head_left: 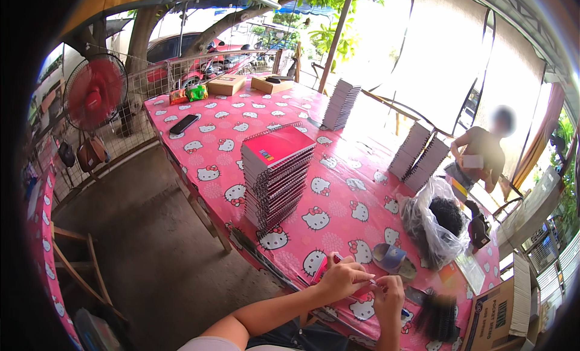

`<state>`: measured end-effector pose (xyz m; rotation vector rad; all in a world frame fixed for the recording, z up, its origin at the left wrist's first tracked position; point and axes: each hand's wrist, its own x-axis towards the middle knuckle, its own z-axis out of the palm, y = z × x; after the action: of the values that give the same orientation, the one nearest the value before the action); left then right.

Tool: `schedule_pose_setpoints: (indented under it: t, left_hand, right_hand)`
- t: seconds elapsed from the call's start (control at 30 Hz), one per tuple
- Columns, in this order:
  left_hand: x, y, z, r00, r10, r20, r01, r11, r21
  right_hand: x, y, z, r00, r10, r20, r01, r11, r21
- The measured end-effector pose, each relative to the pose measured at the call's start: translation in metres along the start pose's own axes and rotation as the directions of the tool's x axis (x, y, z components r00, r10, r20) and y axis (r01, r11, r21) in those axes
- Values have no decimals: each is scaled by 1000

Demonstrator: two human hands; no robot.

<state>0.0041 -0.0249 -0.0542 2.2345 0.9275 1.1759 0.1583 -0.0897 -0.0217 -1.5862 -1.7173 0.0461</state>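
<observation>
At the table's near edge, my left hand [345, 280] and my right hand [389, 293] meet with fingertips pinched together. Whatever lies between them is too small to make out. A red-covered notebook [319, 272] lies partly hidden under my left hand. Beside my right hand is a heap of black spiral binding coils [440, 318]. Just beyond the hands lies a clear plastic container [394, 259] with a blue patch. A tall stack of spiral notebooks [281, 170], red cover on top, stands on the pink table to the left.
More notebook stacks stand farther back [341, 106] and at right [418, 154]. A plastic bag [423, 230] holds black coils. A cardboard box [498, 309] sits at the right edge. A phone [183, 124] lies far left, near a red fan [95, 96]. Another person [483, 151] sits across.
</observation>
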Motion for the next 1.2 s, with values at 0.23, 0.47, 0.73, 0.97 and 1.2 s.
schedule_pose_setpoints:
  t: [0.23,0.47,0.73,0.97,1.2]
  left_hand:
    - [3,-2,-1,999,-27,30,27,1000,-1]
    - [4,2,-3,999,-31,39,31,1000,6]
    - [-2,-1,-9,998,4,69,0,999,-52]
    - [-5,-3,-1,998,49,-39,-50,999,-15]
    - [1,-1,-10,992,5,126,-6,1000,11]
  right_hand:
    - [-1,-1,5,998,52,-32,-50,997,57]
    - [-2,-3,6,995,71,-68,-70,997,23]
    - [26,62,-17,904,230,359,-312,931,189]
    - [50,136,-13,955,32,294,112,882,-458]
    - [29,88,-27,961,178,213,-278,617,736]
